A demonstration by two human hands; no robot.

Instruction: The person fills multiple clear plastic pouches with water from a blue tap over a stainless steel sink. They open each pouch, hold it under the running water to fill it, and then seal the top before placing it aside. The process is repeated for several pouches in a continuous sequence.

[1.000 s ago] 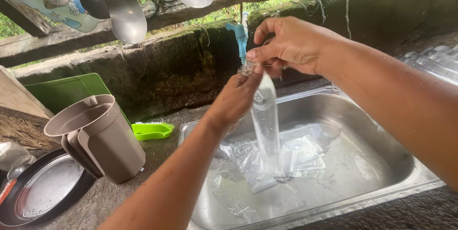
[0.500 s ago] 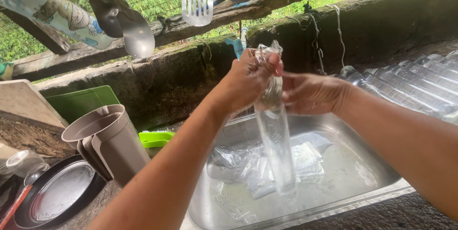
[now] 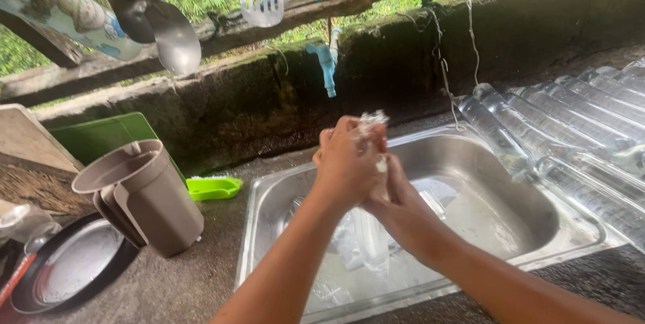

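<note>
Plastic bag (image 3: 371, 230), clear and long, hangs over the steel sink (image 3: 537, 230); your left hand (image 3: 346, 163) and right hand (image 3: 396, 203) both close around its neck, the twisted top poking out above. More clear bags lie in the wet sink, and filled ones rest in a row (image 3: 571, 122) on the stone tabletop (image 3: 181, 277).

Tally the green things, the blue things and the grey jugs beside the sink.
Green: 2, cutting board and small dish
Blue: 1, tap
Grey jugs: 1, jug
Total: 4
</note>
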